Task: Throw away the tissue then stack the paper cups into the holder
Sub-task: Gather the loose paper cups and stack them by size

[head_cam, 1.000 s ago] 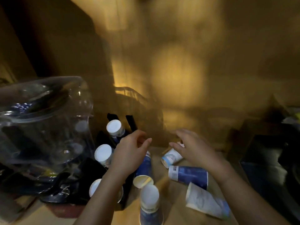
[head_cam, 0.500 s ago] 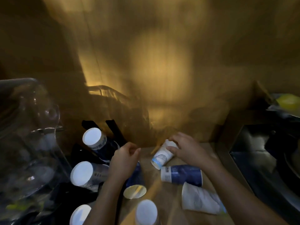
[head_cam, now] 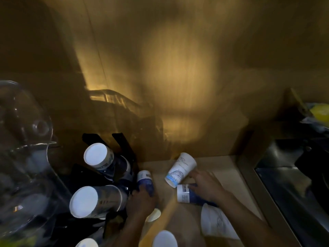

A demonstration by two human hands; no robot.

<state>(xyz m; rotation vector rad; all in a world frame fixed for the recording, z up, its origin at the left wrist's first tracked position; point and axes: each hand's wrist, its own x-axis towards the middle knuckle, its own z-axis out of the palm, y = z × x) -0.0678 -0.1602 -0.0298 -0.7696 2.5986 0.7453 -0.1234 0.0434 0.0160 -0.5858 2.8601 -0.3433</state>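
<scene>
The left hand (head_cam: 141, 202) has its grip closed around a dark blue cup (head_cam: 145, 182) lying beside the black holder (head_cam: 124, 145). To the right of the holder, the right hand (head_cam: 204, 186) rests on another blue cup (head_cam: 187, 194) on the counter (head_cam: 222, 168); whether its grip is closed I cannot tell.

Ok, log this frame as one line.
phase: gathering cups | left hand: on blue cup | right hand: on lying blue cup | holder: partly filled

Left hand (head_cam: 142, 202) grips a blue cup (head_cam: 145, 182) beside the black holder (head_cam: 124, 145); right hand (head_cam: 204, 186) rests on another blue cup (head_cam: 185, 193).
</scene>
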